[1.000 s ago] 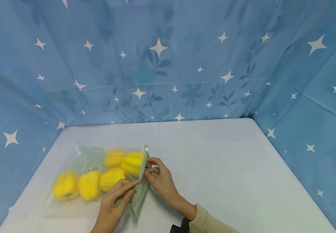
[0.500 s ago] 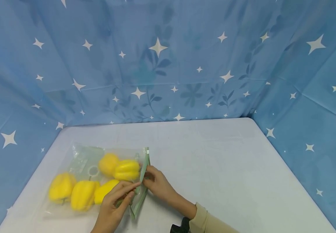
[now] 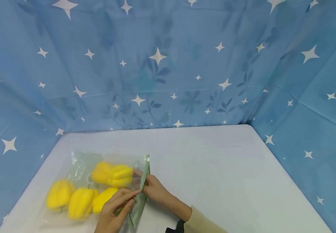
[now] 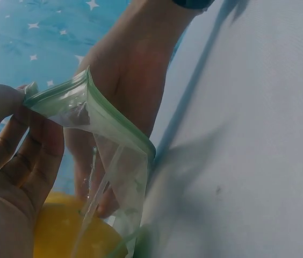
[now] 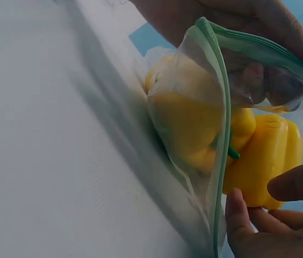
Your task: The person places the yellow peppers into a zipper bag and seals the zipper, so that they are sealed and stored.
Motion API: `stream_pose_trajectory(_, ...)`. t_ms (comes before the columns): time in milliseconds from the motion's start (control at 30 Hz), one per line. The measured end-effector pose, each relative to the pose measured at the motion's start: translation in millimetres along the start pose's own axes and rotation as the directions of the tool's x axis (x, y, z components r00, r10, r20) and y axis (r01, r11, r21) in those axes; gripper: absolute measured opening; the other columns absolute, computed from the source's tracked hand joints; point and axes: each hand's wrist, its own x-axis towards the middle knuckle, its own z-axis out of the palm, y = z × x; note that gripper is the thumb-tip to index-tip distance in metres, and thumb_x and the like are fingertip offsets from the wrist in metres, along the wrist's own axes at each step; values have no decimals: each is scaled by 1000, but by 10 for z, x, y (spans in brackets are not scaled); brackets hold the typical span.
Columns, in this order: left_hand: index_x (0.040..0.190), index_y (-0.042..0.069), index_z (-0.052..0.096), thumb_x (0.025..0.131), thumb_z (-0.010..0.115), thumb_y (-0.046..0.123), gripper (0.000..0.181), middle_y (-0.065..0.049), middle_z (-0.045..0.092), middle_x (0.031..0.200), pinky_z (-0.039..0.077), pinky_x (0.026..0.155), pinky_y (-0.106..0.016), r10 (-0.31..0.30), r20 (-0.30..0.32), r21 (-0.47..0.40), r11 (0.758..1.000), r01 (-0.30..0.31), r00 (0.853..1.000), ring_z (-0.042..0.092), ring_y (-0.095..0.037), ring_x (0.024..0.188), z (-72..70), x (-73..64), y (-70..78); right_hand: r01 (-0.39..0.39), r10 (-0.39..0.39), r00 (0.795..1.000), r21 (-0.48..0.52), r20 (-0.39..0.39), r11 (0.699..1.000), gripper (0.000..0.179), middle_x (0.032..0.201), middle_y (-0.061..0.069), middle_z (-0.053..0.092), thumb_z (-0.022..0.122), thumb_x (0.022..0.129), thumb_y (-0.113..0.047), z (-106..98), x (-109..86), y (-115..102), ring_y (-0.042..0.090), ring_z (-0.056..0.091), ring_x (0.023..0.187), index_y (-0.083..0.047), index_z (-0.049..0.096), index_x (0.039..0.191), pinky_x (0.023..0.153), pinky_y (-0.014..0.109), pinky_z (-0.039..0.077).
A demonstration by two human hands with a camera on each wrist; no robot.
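Note:
A clear zip bag (image 3: pixel 83 166) with a green zip edge lies on the table, its mouth toward the right. Inside it are several yellow bell peppers (image 3: pixel 81 204). My left hand (image 3: pixel 116 208) pinches the green edge (image 4: pixel 60 94) between thumb and fingers, lifting the mouth apart. Through the mouth reaches my right hand (image 3: pixel 157 191), its fingertips inside the bag. In the right wrist view, the spread thumb and fingers of that hand (image 5: pixel 280 234) are right at the lower end of the nearest yellow bell pepper (image 5: pixel 269 156). A green stem (image 5: pixel 232 152) shows on another one.
The white table (image 3: pixel 214 174) extends right of the bag. Blue star-printed curtains (image 3: pixel 182 64) hang behind the table and along both sides. A dark wrist device (image 3: pixel 176 227) sits below the right sleeve (image 3: pixel 204 223).
My right hand has moved left, deeper into the bag's mouth. The bell peppers have shifted left, away from the mouth. My left hand keeps its pinch; the head view has tilted up slightly.

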Motion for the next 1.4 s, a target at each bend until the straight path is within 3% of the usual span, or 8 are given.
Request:
stream_pose_trajectory(267, 133, -3, 67, 95, 54, -23, 45, -5, 65, 107, 56, 60, -25, -5, -24, 20, 1000, 5, 1000, 56, -11, 76, 14, -24, -16, -23, 21, 1000, 67, 18, 998, 39, 153, 7, 53, 57, 107, -27, 37, 50, -37, 25, 49, 144, -12, 59, 143, 120, 48, 43)
stream_pose_trajectory(467, 133, -2, 67, 96, 53, -21, 44, -5, 65, 105, 54, 56, -23, -25, -15, 35, 999, 25, 1000, 54, -11, 71, -13, -32, -10, -1, -1, 1000, 85, 25, 996, 38, 147, 14, 58, 56, 107, -19, -83, -42, -33, 28, 60, 133, -8, 55, 144, 108, 36, 51)
stream_pose_trajectory(633, 135, 3, 67, 100, 54, -14, 41, -7, 66, 108, 53, 56, -22, -98, 5, 46, 994, 98, 995, 54, -11, 70, -3, -54, -10, -17, 17, 1000, 80, 4, 997, 36, 142, 17, 60, 58, 105, -16, -162, -121, 11, 17, 65, 118, -3, 59, 139, 99, 28, 53)
stream_pose_trajectory(767, 136, 9, 69, 104, 57, -2, 35, -4, 68, 107, 56, 63, -24, -173, 19, 87, 981, 171, 985, 57, -9, 77, 50, -11, -42, -21, 29, 997, 113, -72, 993, 25, 119, 21, 69, 53, 102, -3, -271, -174, 34, 12, 69, 96, 8, 63, 123, 88, 27, 60)
stream_pose_trajectory(900, 134, 11, 70, 105, 60, 6, 31, -1, 70, 106, 59, 73, -24, -194, 35, 139, 972, 187, 980, 60, -7, 85, 119, 76, -97, -6, 28, 981, 114, -193, 993, 20, 99, 19, 69, 49, 102, 1, -429, -218, 32, 14, 67, 85, 14, 63, 110, 76, 26, 60)
stream_pose_trajectory(1033, 132, 8, 71, 105, 60, 6, 30, -1, 71, 107, 58, 74, -23, -171, 54, 126, 979, 163, 984, 61, -5, 88, 162, 199, -127, -2, 37, 951, 113, -306, 994, 21, 105, 19, 66, 50, 105, -2, -574, -195, 6, 17, 65, 88, 13, 62, 113, 78, 26, 59)
stream_pose_trajectory(1233, 133, 11, 71, 105, 60, 7, 30, -7, 72, 110, 59, 74, -23, -188, 127, 25, 982, 186, 974, 61, -3, 91, 320, 232, -133, -32, 86, 902, 134, -424, 990, 27, 125, 20, 61, 54, 106, -9, -666, -203, 30, 21, 63, 102, 7, 59, 127, 88, 32, 61)
stream_pose_trajectory(1400, 134, 15, 71, 107, 59, 13, 29, -5, 71, 111, 59, 76, -23, -219, 197, 4, 975, 222, 956, 62, -3, 93, 454, 310, -135, -54, 103, 915, 135, -390, 989, 44, 143, 21, 55, 55, 108, -23, -815, -193, 25, 28, 62, 120, 1, 49, 144, 108, 45, 55)
